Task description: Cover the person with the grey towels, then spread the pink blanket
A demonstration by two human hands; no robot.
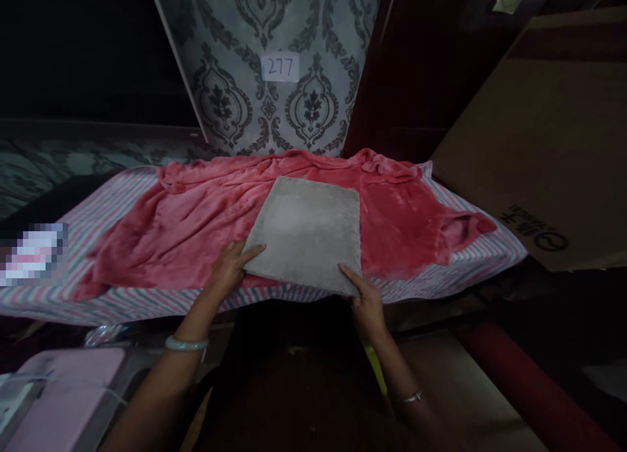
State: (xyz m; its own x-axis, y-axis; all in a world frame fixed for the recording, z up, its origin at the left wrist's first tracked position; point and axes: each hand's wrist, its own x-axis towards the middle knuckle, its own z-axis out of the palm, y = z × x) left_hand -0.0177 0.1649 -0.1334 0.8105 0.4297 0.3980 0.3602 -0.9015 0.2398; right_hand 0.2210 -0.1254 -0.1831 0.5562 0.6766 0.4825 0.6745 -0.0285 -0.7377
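Observation:
A flat, square grey cloth-like piece with fuzzy edges is held over a pink-red plush blanket. My left hand grips its near left corner, thumb on top and the other fingers underneath or at the edge. At the near right corner my right hand pinches it the same way, with one finger lying on the upper face. The blanket is spread with wrinkles over a striped sheet. Whether the grey piece rests on the blanket or hangs just above it, I cannot tell.
A large cardboard box leans at the right. Behind stand a patterned wall with a paper label and a dark screen. A pink stool-like surface is at the lower left. Something blurred out lies on the sheet's left end.

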